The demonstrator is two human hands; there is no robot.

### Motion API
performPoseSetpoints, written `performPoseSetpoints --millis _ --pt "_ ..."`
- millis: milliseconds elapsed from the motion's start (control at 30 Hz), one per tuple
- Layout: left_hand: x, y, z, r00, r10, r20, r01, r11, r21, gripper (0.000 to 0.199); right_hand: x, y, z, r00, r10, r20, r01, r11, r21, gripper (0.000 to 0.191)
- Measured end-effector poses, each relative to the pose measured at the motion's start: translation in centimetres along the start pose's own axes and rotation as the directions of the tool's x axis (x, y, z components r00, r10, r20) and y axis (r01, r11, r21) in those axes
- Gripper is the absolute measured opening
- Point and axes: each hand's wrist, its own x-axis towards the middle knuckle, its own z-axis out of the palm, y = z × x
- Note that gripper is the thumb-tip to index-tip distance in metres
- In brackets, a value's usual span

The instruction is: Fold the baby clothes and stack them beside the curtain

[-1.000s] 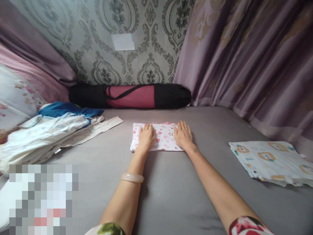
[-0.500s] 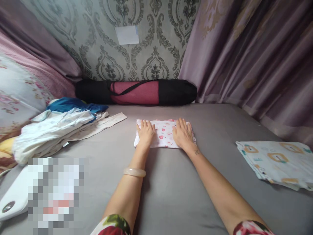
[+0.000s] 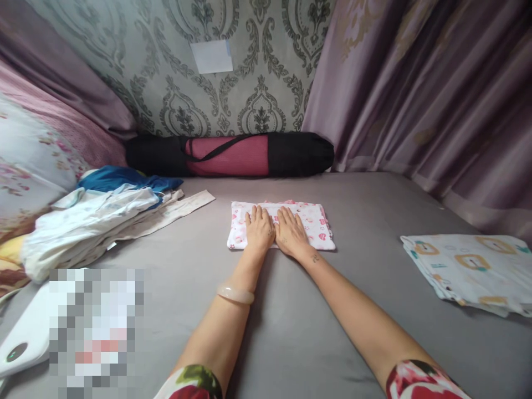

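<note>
A folded white cloth with pink and red prints (image 3: 320, 224) lies flat on the grey sheet (image 3: 291, 310). My left hand (image 3: 260, 228) rests palm down on the middle of it, fingers stretched forward. Right beside it, my right hand (image 3: 290, 231) also lies flat on the cloth, the two nearly touching. Neither hand grasps anything. Both palms cover the cloth's centre, while its left and right ends show. A pale bangle (image 3: 236, 294) sits on my left forearm.
A black and pink rolled bag (image 3: 233, 155) lies along the wall. Piled clothes (image 3: 95, 216) are at the left, with a white device (image 3: 33, 332) nearer me. Another folded cloth with orange prints (image 3: 469, 269) lies at the right. Purple curtains (image 3: 374, 94) hang behind.
My hands have slid inward from the two sides of the cloth to its middle and now lie side by side. The cloth's ends are uncovered.
</note>
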Motion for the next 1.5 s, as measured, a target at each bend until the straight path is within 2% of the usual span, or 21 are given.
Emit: performPoseSetpoints --millis 100,200,367,500,567,667,767,833,900,1033,1133,1200,1333,1400,1500 --pt "-0.2 0.9 -0.3 0.999 0.034 0.001 -0.034 0.999 -0.015 0.052 0.1 0.9 -0.6 0.999 0.003 -0.047 -0.003 1.0 -0.009 0.055" --pt "-0.6 1.8 -0.1 0.997 0.077 0.031 -0.075 0.996 -0.051 0.055 0.1 2.2 -0.8 0.993 0.06 -0.099 -0.065 0.997 -0.039 0.055" --pt "-0.8 2.1 0.4 0.991 0.092 0.099 -0.088 0.995 -0.042 0.058 -0.1 3.2 -0.2 0.993 0.103 -0.058 -0.106 0.993 -0.053 0.055" --pt "0.0 1.6 -0.9 0.991 0.109 0.083 -0.104 0.993 -0.056 0.051 0.1 3.6 -1.0 0.993 0.076 -0.087 -0.076 0.997 0.002 0.052" --pt "0.6 0.6 -2.2 0.998 0.048 0.029 -0.046 0.996 -0.074 0.045 0.3 4.5 -1.9 0.984 0.094 -0.154 -0.087 0.995 0.051 0.049" --pt "1.4 -1.8 -3.8 0.984 -0.173 -0.033 0.171 0.983 -0.07 0.037 0.5 6.8 -3.4 0.94 0.252 -0.231 -0.226 0.965 0.133 0.045" --pt "1.8 -4.5 -4.5 0.923 -0.384 -0.006 0.383 0.923 -0.04 0.037 0.5 9.3 -4.4 0.869 0.458 -0.186 -0.424 0.884 0.198 0.042" --pt "1.8 -5.7 -4.5 0.896 -0.442 0.046 0.444 0.895 -0.048 0.036 0.3 10.5 -4.8 0.83 0.545 -0.118 -0.514 0.83 0.218 0.04" --pt "1.9 -6.2 -4.3 0.887 -0.453 0.091 0.46 0.885 -0.074 0.035 0.3 11.2 -4.9 0.81 0.584 -0.054 -0.559 0.796 0.232 0.038" --pt "1.9 -6.0 -3.9 0.89 -0.439 0.123 0.452 0.886 -0.106 0.036 0.6 11.1 -4.8 0.812 0.583 -0.002 -0.563 0.785 0.257 0.034" --pt "2.0 -5.7 -3.7 0.905 -0.421 0.064 0.426 0.899 -0.102 0.038 1.0 10.8 -4.3 0.824 0.567 -0.009 -0.546 0.798 0.256 0.034" --pt "2.1 -5.7 -3.4 0.939 -0.343 -0.007 0.34 0.934 -0.108 0.041 1.3 10.8 -3.9 0.833 0.551 -0.052 -0.528 0.818 0.229 0.036" --pt "2.3 -5.6 -2.0 0.993 -0.073 -0.088 0.064 0.992 -0.105 0.046 2.1 10.8 -3.2 0.866 0.487 -0.114 -0.468 0.87 0.155 0.043" --pt "2.4 -5.4 -1.1 0.999 0.003 -0.037 -0.006 0.996 -0.085 0.047 2.4 10.9 -3.1 0.881 0.464 -0.096 -0.449 0.881 0.148 0.045" --pt "2.4 -4.9 -0.2 0.997 -0.004 0.077 0.008 0.999 -0.048 0.048 3.0 11.3 -3.1 0.887 0.459 -0.047 -0.445 0.878 0.176 0.045"
